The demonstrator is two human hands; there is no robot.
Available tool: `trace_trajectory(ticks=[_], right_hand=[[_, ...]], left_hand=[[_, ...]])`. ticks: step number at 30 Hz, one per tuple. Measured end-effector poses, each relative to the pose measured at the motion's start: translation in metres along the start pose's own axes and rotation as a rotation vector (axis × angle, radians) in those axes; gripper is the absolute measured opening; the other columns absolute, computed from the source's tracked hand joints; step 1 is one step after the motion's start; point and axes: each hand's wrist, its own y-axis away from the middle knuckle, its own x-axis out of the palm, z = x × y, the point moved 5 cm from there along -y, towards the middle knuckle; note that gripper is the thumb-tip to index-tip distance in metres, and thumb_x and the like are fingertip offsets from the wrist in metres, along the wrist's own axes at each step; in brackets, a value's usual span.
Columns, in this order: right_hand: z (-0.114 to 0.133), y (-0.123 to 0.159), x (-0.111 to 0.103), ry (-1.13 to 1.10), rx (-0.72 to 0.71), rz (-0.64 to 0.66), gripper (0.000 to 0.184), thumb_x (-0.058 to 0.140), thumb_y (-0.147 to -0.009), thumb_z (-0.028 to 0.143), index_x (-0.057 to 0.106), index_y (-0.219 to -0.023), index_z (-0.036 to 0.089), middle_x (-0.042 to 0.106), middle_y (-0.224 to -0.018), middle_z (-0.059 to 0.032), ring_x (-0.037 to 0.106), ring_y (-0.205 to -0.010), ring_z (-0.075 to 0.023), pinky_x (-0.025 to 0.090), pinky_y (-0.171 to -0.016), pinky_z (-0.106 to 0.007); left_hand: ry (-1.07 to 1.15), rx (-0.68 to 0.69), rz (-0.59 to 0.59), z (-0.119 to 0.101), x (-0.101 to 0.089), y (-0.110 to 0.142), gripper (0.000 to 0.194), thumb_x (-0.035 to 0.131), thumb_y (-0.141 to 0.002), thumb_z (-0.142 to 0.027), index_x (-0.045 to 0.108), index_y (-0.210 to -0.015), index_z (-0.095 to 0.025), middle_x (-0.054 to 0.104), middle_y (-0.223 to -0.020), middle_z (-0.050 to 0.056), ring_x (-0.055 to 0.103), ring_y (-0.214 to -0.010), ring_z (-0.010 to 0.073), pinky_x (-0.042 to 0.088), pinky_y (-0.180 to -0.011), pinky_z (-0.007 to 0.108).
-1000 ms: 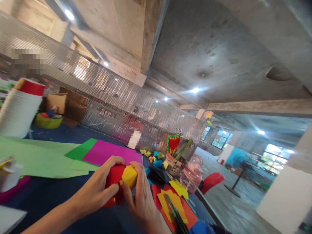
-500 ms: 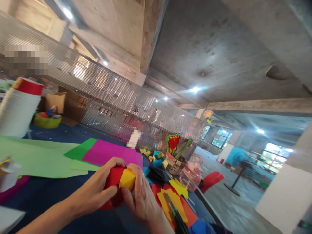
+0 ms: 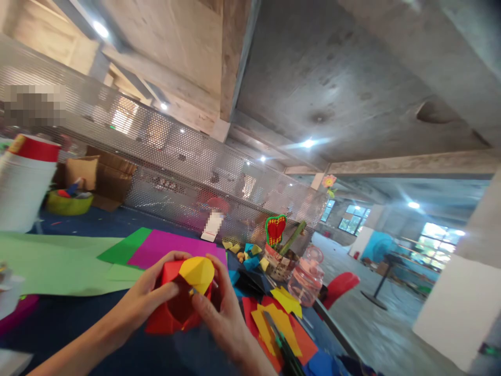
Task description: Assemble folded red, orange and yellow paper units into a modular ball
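Between both hands sits a folded red and yellow paper piece (image 3: 168, 313), hollow toward me, with a rounded yellow part at its top. My left hand (image 3: 151, 292) grips its red side, the thumb lying across the front. My right hand (image 3: 223, 303) closes on the yellow part, with the thumb at the lower edge of it. Right of my right hand lie orange-yellow paper pieces (image 3: 270, 326) over red sheets, with green-handled scissors or a similar cutting tool (image 3: 287, 350) on them. Behind the hands is a magenta sheet (image 3: 168, 248) overlapping a green sheet (image 3: 123, 248).
Light green paper (image 3: 50, 261) spreads over the blue table at left, near a tall stack of white cups (image 3: 27, 188) and a yellow-green bowl (image 3: 70, 202). At right stand a woven basket (image 3: 277, 263) and a pink clear bottle (image 3: 305, 279). A perforated metal screen (image 3: 176, 151) runs behind.
The paper piece has been turned, so its hollow red side and more of the rounded yellow part now show. Both hands still hold it, with shifted fingers. The view has moved slightly.
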Motion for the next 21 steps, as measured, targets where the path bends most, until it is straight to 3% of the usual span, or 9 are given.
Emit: trace_trajectory(ticks=[5,10,15,21], right_hand=[[0.001,-0.001,-0.001,-0.002,0.006,-0.046,0.064,0.070,-0.086,0.050,0.043,-0.139,0.026,0.062,-0.134,-0.0135,0.065,-0.118,-0.0278,0.055,-0.099,-0.047],[0.004,0.001,-0.008,0.374,-0.008,-0.191,0.066,0.078,-0.080,0.040,0.044,-0.134,0.024,0.066,-0.122,-0.0124,0.068,-0.108,-0.0273,0.058,-0.092,-0.044],[0.015,0.005,0.002,0.685,-0.164,-0.160,0.057,0.070,-0.085,0.031,0.043,-0.134,0.024,0.060,-0.124,-0.0101,0.061,-0.114,-0.0260,0.053,-0.099,-0.045],[0.016,0.001,-0.001,0.656,-0.124,-0.052,0.066,0.071,-0.077,0.020,0.041,-0.136,0.022,0.058,-0.130,-0.0122,0.058,-0.121,-0.0274,0.050,-0.104,-0.047]], left_hand=[[0.073,0.010,0.059,0.000,-0.001,0.001,0.052,0.063,-0.083,-0.044,0.047,-0.130,-0.031,0.065,-0.133,0.008,0.065,-0.119,0.0326,0.054,-0.099,0.048],[-0.409,0.286,-0.113,-0.015,-0.007,0.002,0.060,0.067,-0.085,-0.047,0.044,-0.140,-0.040,0.045,-0.153,0.004,0.038,-0.144,0.0342,0.028,-0.119,0.059],[-0.600,0.398,-0.041,-0.012,0.010,0.004,0.048,0.062,-0.091,-0.039,0.050,-0.137,-0.039,0.051,-0.143,0.007,0.047,-0.135,0.0331,0.037,-0.114,0.057],[-0.574,0.367,0.000,-0.007,0.013,0.002,0.037,0.056,-0.095,-0.034,0.049,-0.132,-0.036,0.058,-0.134,0.006,0.054,-0.127,0.0278,0.040,-0.112,0.052]])
